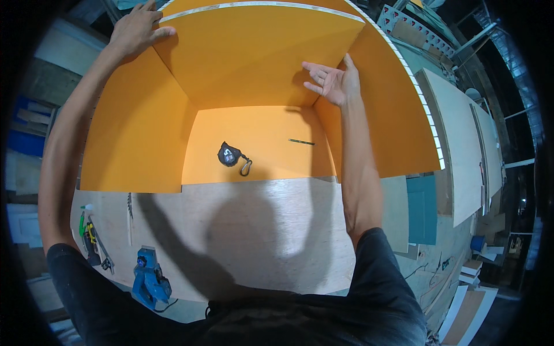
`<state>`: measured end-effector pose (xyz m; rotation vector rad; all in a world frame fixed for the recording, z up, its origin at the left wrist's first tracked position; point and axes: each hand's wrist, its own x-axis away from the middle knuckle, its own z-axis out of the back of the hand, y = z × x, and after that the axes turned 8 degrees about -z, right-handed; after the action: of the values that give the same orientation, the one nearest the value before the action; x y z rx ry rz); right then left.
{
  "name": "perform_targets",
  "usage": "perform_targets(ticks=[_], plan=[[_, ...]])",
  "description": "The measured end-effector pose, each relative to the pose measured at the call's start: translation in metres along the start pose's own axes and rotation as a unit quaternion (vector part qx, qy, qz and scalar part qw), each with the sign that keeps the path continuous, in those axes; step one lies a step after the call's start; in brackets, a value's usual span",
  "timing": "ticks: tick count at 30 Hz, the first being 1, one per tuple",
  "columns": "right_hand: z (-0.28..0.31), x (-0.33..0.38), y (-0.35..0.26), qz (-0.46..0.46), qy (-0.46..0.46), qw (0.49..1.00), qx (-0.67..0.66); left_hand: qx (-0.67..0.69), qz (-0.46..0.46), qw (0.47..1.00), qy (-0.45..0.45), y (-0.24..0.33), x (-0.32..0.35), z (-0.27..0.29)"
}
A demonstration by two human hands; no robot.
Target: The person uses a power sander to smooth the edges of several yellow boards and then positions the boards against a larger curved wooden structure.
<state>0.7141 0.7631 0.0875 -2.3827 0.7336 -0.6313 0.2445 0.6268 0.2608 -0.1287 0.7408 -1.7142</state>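
Note:
An orange open-fronted box (248, 63) of flat panels stands before me on a pale board. My left hand (137, 30) grips its far left corner, with the thumb on the inner side and the fingers over the edge. Near the inner right corner, my right hand (333, 83) is open, palm turned up and fingers spread, with nothing in it. The hand is close to the right panel (381, 115); whether it touches is hard to tell. On the box's orange floor lie a dark tape measure (229, 154) with a carabiner (246, 168) and a thin dark pencil-like stick (301, 142).
The pale wooden board (311, 242) extends toward me. A blue power planer (150, 279) sits at its near left edge, with several hand tools (95, 242) beyond it. Large pale sheets (456, 144) and a teal panel (421, 210) are at the right.

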Motion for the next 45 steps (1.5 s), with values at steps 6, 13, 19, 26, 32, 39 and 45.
perform_targets(ticks=[6,13,19,26,32,39,45], plan=[[0.022,-0.034,0.053,0.082,0.339,0.859,0.375,0.008,0.002,0.999,-0.033,0.003,-0.015,0.01],[0.048,-0.072,0.065,0.175,0.41,0.748,0.492,0.084,0.069,0.993,-0.049,0.016,-0.026,0.041],[0.088,-0.094,0.095,0.162,0.429,0.702,0.544,0.118,0.081,0.99,-0.011,0.028,-0.032,0.029],[0.103,-0.129,0.128,0.157,0.42,0.679,0.582,0.184,0.091,0.979,-0.001,0.01,-0.021,0.017],[0.084,-0.114,0.143,0.07,0.388,0.715,0.577,0.426,0.05,0.903,-0.02,-0.033,-0.035,0.026],[0.052,-0.133,0.163,0.09,0.395,0.739,0.538,0.314,0.083,0.946,0.005,-0.027,-0.024,0.013],[0.056,-0.14,0.169,0.049,0.424,0.724,0.542,0.347,0.163,0.915,0.122,-0.028,-0.025,-0.013]])
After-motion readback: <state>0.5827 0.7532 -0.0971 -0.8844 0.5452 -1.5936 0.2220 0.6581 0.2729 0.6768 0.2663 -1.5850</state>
